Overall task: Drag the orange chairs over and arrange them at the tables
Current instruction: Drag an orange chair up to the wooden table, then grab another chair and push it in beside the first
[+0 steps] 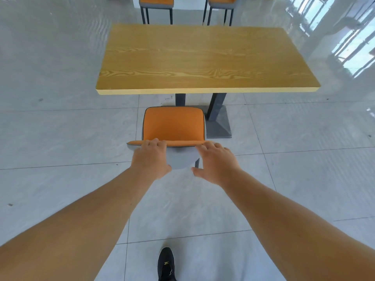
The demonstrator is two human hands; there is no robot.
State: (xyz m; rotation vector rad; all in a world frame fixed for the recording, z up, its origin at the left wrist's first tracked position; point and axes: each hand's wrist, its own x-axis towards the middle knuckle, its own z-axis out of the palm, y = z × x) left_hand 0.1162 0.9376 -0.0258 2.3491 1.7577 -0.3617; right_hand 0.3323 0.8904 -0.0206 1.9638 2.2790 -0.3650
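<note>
Near chair: an orange chair (pixel 174 124) with a grey back shell stands on the floor (pixel 60 128) at the near long side of the worktop (pixel 203 57), seat facing it, front edge just short of the worktop's edge.
Left hand: the left hand (pixel 150 159) is clamped on the top of the chair's backrest, fingers curled over the orange rim, thumb down the grey back.
Right hand: the right hand (pixel 216 162) has its fingers spread, fingertips resting on the right end of the backrest rim; the thumb hangs free, not closed round anything.
Worktop: wood-grain top on a dark pedestal base (pixel 218 118), which stands just right of the chair.
Far chairs: two more orange chairs (pixel 156 1) stand beyond the far side, apart from the worktop.
Person: bare forearms reach forward; one black shoe (pixel 166 264) is on the floor tiles behind the chair.
</note>
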